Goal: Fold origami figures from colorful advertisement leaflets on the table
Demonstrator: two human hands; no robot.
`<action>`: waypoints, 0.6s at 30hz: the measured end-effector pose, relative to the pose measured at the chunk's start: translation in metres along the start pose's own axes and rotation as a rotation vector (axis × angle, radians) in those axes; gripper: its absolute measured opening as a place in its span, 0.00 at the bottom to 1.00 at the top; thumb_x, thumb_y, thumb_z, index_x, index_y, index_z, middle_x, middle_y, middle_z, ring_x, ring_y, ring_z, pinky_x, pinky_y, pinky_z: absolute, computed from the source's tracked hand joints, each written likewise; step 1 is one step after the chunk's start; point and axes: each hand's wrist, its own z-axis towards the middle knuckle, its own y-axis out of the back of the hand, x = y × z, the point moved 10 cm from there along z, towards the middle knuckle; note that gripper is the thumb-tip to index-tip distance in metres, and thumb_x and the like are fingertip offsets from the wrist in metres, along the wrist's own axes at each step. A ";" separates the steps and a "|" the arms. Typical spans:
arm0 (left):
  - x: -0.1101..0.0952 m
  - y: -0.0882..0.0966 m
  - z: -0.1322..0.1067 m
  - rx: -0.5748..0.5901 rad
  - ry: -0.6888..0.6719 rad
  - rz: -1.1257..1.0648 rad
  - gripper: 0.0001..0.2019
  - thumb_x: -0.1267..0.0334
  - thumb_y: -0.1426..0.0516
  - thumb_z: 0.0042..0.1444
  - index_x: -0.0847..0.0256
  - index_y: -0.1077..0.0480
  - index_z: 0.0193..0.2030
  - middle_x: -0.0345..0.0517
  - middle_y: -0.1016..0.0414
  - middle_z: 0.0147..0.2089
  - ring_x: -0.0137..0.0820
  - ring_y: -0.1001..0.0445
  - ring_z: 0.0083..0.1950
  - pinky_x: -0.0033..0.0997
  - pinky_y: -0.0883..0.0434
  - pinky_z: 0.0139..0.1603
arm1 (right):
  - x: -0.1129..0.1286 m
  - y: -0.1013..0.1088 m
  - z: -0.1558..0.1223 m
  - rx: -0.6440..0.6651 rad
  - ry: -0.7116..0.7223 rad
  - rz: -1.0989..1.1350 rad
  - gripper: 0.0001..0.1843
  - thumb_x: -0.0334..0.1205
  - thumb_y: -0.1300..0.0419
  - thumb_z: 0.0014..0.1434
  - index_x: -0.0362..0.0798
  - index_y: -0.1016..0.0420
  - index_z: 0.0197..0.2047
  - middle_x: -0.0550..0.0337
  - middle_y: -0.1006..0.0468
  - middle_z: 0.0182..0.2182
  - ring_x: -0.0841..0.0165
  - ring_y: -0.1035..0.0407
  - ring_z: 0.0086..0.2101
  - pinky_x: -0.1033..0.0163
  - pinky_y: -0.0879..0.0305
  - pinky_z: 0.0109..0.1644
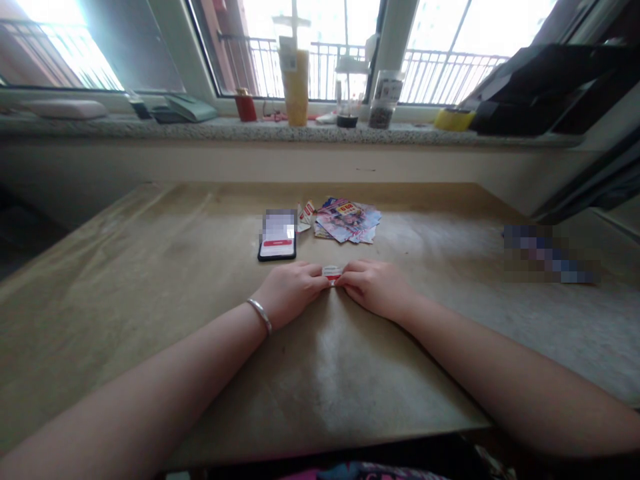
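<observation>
Between my two hands is a small piece of white and red printed paper (332,272), low over the table. The fingers of my left hand (293,290), with a silver bangle at the wrist, pinch its left side. My right hand (377,288) pinches the right side, fingers curled in. The fingertips hide the lower corners of the paper. Just beyond my left hand lies a phone (278,235) with a lit screen. A crumpled white and red paper scrap (305,217) sits beside it, next to a fanned pile of colourful printed sheets (349,221).
The table (150,280) has a pale brown cover. A blurred-out long item (547,257) lies at its right side. Along the granite sill (200,130) stand a tall yellow-filled cup (296,87), a red container (245,107), clear jars (385,100) and a black bag (530,93).
</observation>
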 end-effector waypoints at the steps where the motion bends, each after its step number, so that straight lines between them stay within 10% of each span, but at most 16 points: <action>1: 0.000 -0.001 0.000 0.008 0.004 -0.003 0.09 0.63 0.47 0.61 0.50 0.28 0.45 0.39 0.28 0.34 0.28 0.31 0.33 0.26 0.40 0.29 | -0.001 0.000 0.001 0.004 -0.010 -0.003 0.12 0.38 0.48 0.61 0.52 0.23 0.40 0.60 0.23 0.35 0.69 0.32 0.35 0.65 0.46 0.34; 18: -0.008 0.002 -0.003 -0.071 -0.138 0.028 0.11 0.65 0.48 0.62 0.52 0.28 0.48 0.40 0.27 0.35 0.28 0.32 0.34 0.26 0.37 0.30 | -0.009 -0.004 0.003 0.028 -0.079 0.100 0.12 0.37 0.48 0.61 0.51 0.22 0.38 0.59 0.23 0.37 0.67 0.30 0.38 0.65 0.42 0.38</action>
